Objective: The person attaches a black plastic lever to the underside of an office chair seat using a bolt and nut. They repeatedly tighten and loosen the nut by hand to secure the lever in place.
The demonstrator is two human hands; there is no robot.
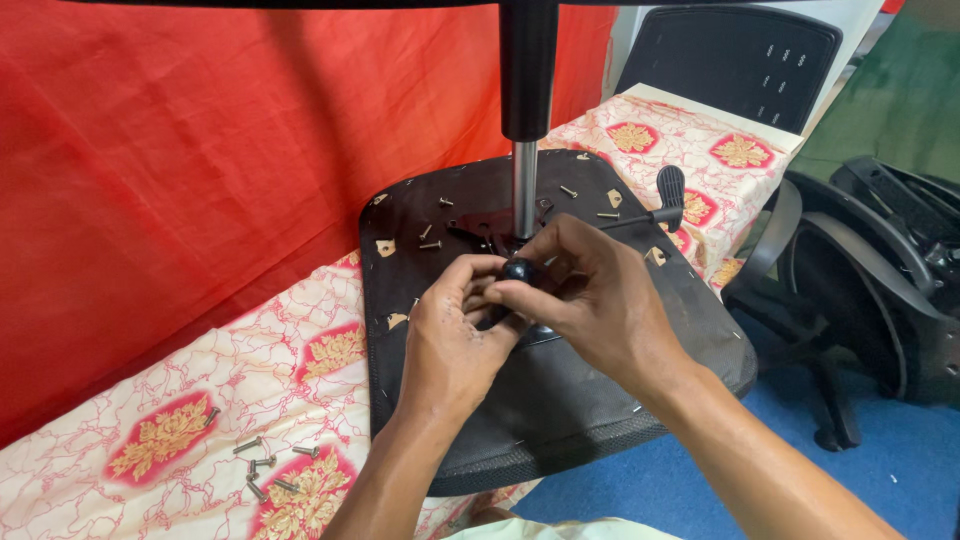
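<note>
Black round plastic knob (519, 270) pinched by right hand (590, 300) fingertips | left hand (455, 335) curled, touching it | upturned black chair seat (600, 400) underneath

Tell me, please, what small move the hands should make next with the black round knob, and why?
Probably keep turning the black knob down with the right hand while the left hand steadies it. Both hands pinch the knob at the mechanism beside the metal column on the upturned chair seat; whether it is seated cannot be seen.
</note>
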